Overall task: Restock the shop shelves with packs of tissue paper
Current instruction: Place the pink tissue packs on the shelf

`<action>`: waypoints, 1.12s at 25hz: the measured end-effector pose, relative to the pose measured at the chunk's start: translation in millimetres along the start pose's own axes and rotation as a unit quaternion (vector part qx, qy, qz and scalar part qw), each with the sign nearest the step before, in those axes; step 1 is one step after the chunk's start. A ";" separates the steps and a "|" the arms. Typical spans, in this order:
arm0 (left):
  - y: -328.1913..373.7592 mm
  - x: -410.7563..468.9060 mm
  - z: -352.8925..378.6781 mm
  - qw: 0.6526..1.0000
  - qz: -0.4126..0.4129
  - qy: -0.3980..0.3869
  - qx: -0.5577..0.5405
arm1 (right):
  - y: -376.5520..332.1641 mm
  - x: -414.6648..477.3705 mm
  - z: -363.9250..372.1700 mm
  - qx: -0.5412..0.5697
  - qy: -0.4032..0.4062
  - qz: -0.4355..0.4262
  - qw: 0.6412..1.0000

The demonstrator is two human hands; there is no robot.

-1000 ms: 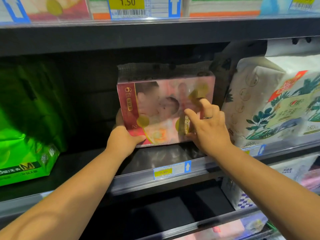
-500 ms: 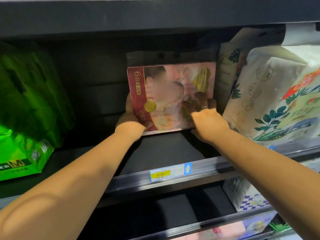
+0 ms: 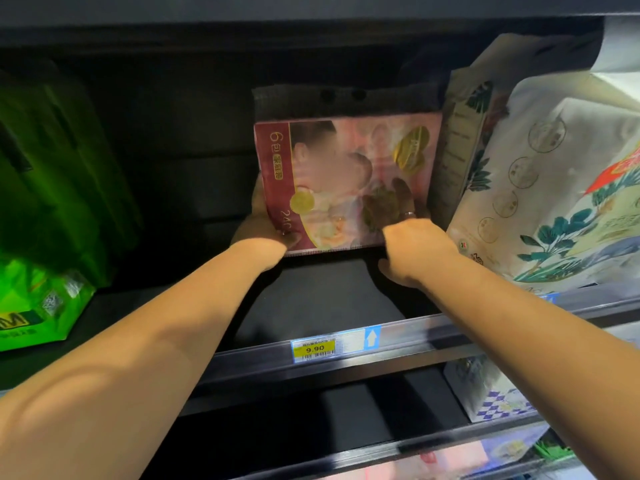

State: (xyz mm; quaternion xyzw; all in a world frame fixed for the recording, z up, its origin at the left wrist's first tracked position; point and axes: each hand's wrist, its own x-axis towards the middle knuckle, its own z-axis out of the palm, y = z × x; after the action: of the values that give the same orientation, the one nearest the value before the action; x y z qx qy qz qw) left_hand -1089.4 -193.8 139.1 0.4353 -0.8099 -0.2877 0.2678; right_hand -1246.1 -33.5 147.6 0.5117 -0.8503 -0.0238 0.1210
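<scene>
Grip: both hands are clamping the pink tissue pack [image 3: 346, 174] by its bottom corners, near the frame's centre, keeping it upright with its printed face turned outward.
Green pack [image 3: 41, 306]: sitting at the far left of the frame on the same shelf [image 3: 450, 327], well apart from the hands, with a dark gap between.
Left hand [image 3: 263, 233]: wrapping the pack's lower left corner, thumb lying on the front and fingers going out of sight behind, probably steadying it against tipping.
Pack position: standing deep in the shelf bay, above and beyond both wrists. I cannot tell whether its bottom edge is touching the board yet.
Price label [image 3: 313, 348]: sitting on the front rail, below the pack and between the two forearms, reading 9.90, which is likely marking this slot.
Right hand [image 3: 412, 244]: holding the lower right corner, fingers lying flat on the front face and thumb hanging under the edge, seemingly pushing the pack backward.
White leaf-print pack [image 3: 554, 185]: leaning at the right of the frame, just beside the pink one, so the right-hand side is looking tight.
</scene>
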 end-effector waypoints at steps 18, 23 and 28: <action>-7.3 -98.1 -55.2 0.947 0.198 0.013 0.253 | -37.5 -68.2 -16.3 0.116 0.065 0.071 0.989; -4.4 -135.9 -63.5 0.925 0.282 0.010 0.256 | -57.3 -138.8 -26.5 0.099 0.110 0.102 0.984; -7.6 -200.2 -55.7 0.906 0.405 -0.008 0.120 | -83.3 -219.8 -25.1 0.091 0.110 0.175 0.974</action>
State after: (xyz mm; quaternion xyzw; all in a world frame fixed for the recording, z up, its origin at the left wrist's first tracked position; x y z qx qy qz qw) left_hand -951.5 -38.1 135.6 0.0959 -0.9471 -0.0587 0.3006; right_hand -1070.1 121.6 118.3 0.3632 -0.9068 0.1314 0.1688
